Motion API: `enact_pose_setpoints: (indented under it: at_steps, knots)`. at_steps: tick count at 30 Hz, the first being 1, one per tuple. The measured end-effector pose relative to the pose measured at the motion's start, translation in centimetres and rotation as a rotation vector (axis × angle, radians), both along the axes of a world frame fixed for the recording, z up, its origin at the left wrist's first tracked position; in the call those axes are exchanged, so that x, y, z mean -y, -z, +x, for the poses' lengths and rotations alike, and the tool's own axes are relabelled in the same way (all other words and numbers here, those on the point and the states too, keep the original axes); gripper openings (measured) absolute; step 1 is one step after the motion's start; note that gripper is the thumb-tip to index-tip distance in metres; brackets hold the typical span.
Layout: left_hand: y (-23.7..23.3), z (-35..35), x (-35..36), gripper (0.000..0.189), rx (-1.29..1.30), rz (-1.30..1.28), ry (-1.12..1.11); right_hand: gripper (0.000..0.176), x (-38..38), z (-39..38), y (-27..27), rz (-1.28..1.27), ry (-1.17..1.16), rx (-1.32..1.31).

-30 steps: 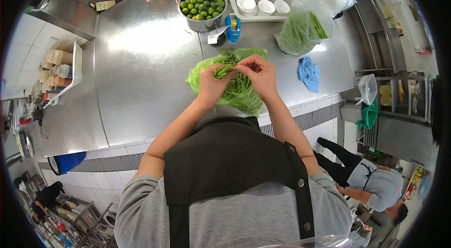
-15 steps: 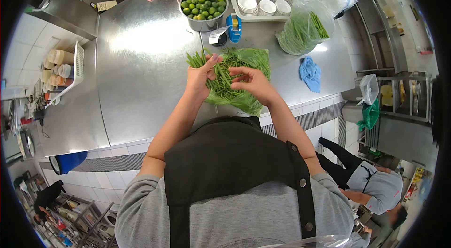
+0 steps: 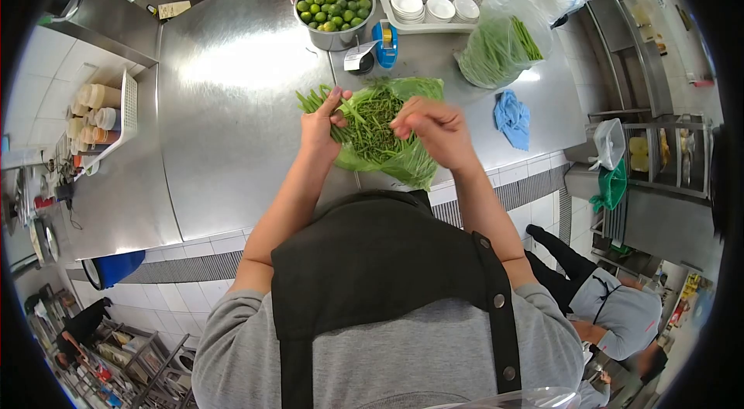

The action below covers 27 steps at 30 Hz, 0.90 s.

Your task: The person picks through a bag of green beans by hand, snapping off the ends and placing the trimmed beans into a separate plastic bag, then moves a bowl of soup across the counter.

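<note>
My left hand is closed round a small bunch of thin green vegetable stalks, their ends sticking out to the left past the thumb. Beside it lies a heap of thin, darker green stalks on a light green plastic bag. Over the right side of this heap is my right hand, its fingers curled in and pinched together. What it holds, if anything, is hidden and slightly blurred.
Behind the bag stand a steel pot of limes, a blue tape dispenser and a rack of white dishes. To the right are a clear bag of green stalks and a blue cloth. Another person is behind, right.
My right hand has turned and moved slightly right, its spread fingers now curled together. My left hand has shifted a little left with the stalks. The other person's hand at the far edge is gone.
</note>
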<state>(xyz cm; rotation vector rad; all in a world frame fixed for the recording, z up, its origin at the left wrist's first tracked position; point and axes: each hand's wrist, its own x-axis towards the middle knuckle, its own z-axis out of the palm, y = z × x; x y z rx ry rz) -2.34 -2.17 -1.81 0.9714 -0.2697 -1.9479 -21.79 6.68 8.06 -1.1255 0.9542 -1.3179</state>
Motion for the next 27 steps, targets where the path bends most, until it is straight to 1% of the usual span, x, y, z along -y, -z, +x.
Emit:
enact_pose_setpoints:
  at_steps: [1,2,4,5,7,8,9,10,11,13,14,16,17,20,22,24,27]
  knots:
    - [0.2,0.3,0.3,0.015,-0.019,-0.005,0.020,0.024,0.1,-0.7,-0.2,-0.005,0.018,0.047]
    - [0.4,0.3,0.4,0.016,-0.041,-0.009,0.043,0.026,0.4,-1.5,0.0,0.046,0.049,-0.091]
    - [0.4,0.1,0.2,0.015,-0.078,0.062,0.056,0.029,1.3,-2.9,1.3,0.148,0.105,-0.366]
    - [0.4,0.1,0.2,0.016,-0.096,0.096,0.057,0.031,1.5,-3.3,2.8,0.212,0.087,-0.560]
    - [1.3,-0.2,-0.2,0.019,-0.158,0.077,0.115,0.035,1.6,-3.8,7.1,0.333,0.041,-0.949]
    - [1.6,-0.4,-0.6,0.022,-0.189,0.067,0.144,0.037,1.5,-3.5,8.2,0.362,0.044,-0.995]
    - [0.5,-0.7,-1.0,0.028,-0.105,0.068,0.197,0.040,1.2,-2.9,9.2,0.391,0.047,-1.041]
    - [0.2,-1.1,-1.3,0.026,-0.061,0.083,0.201,0.043,0.8,-2.6,10.4,0.420,0.050,-1.088]
    - [0.0,-1.4,-1.7,0.024,-0.017,0.099,0.204,0.034,0.4,-2.6,12.0,0.360,0.057,-1.134]
    - [-1.1,-1.8,-2.2,0.023,0.083,0.115,0.238,0.027,0.2,-2.4,13.6,0.318,0.116,-1.132]
    - [-1.2,-1.7,-2.3,0.024,0.124,0.075,0.284,0.023,0.2,-2.6,14.3,0.296,0.148,-1.131]
    - [-1.3,-1.9,-2.4,0.028,0.203,-0.016,0.380,0.018,0.5,-2.7,13.2,0.336,0.163,-0.989]
    - [-1.3,-2.0,-2.5,0.029,0.306,-0.118,0.453,0.015,0.7,-2.9,12.4,0.351,0.178,-0.920]
    - [-1.3,-2.6,-3.1,0.022,0.458,-0.288,0.550,0.015,1.1,-2.7,10.0,0.209,0.232,-0.785]
    - [-0.8,-3.2,-3.2,0.020,0.631,-0.326,0.617,0.014,1.3,-2.1,8.5,0.182,0.252,-0.675]
    - [-1.4,-3.8,-3.7,0.019,0.627,-0.364,0.519,0.014,1.4,-1.1,6.9,0.170,0.217,-0.489]
    - [-1.2,-3.9,-3.5,0.018,0.566,-0.465,0.390,0.014,1.5,-0.3,6.5,0.109,0.267,-0.554]
